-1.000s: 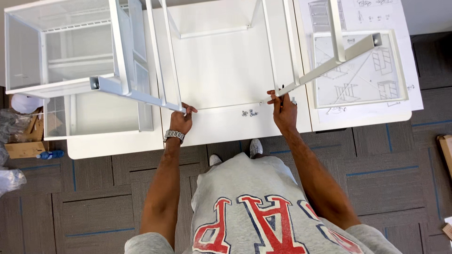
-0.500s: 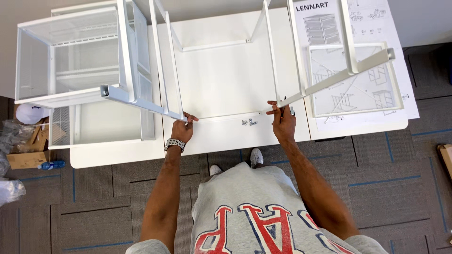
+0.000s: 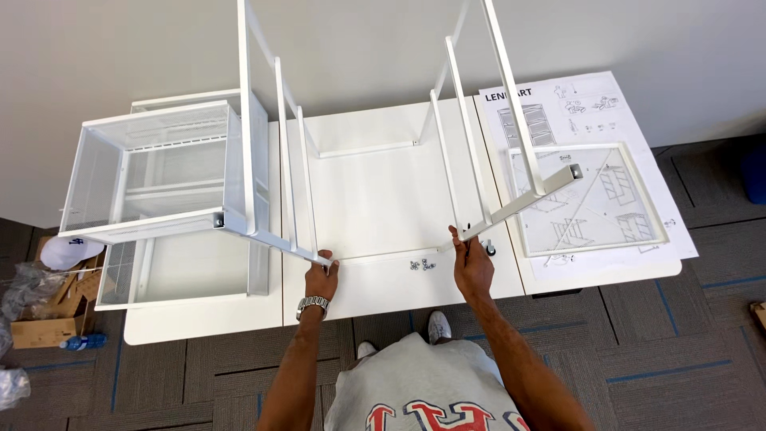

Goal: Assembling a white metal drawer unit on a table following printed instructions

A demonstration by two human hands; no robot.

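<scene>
Two hands at the lower centre, each gripping one lower corner of a white metal frame standing on the white table. Left hand with a wristwatch, fingers curled around the frame's left corner. Right hand closed on the right corner, fingertips partly hidden behind the rail. Frame top cut off at the upper edge. One mesh drawer at upper left. Perhaps four or five small screws between the hands, too small to count. One instruction sheet at right.
</scene>
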